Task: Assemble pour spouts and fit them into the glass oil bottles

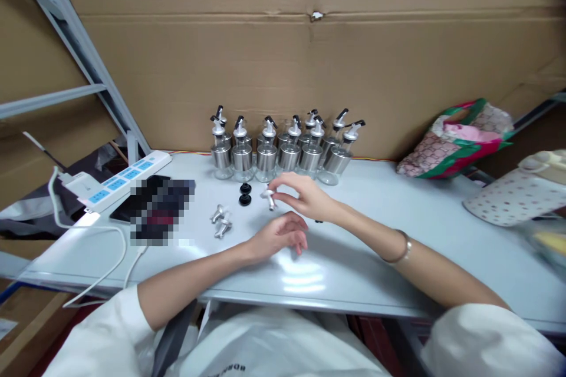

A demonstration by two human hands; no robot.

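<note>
- Your right hand [305, 195] is up over the pale grey tabletop [398, 247], fingertips pinched around a small silver metal pourer spout [269, 198], just in front of the bottles.
- Your left hand [279, 237] rests low on the table with fingers loosely curled; it looks to grip nothing, though the underside is hidden from me.
- Done so far, by my reading: the cluster of short clear glass bottles with steel sleeves [283, 156] at the back all carry spout tops already.
- Left over: two more loose silver spouts [221, 221] lie together on the table left of your hands, and two small black round stoppers [244, 194] sit just behind them, unfitted.
- The bottles look empty; the glass bases show clear.
- Off to your right, a flowered fabric bag with green trim [455, 138] lies slumped with pink cloth inside.
</note>
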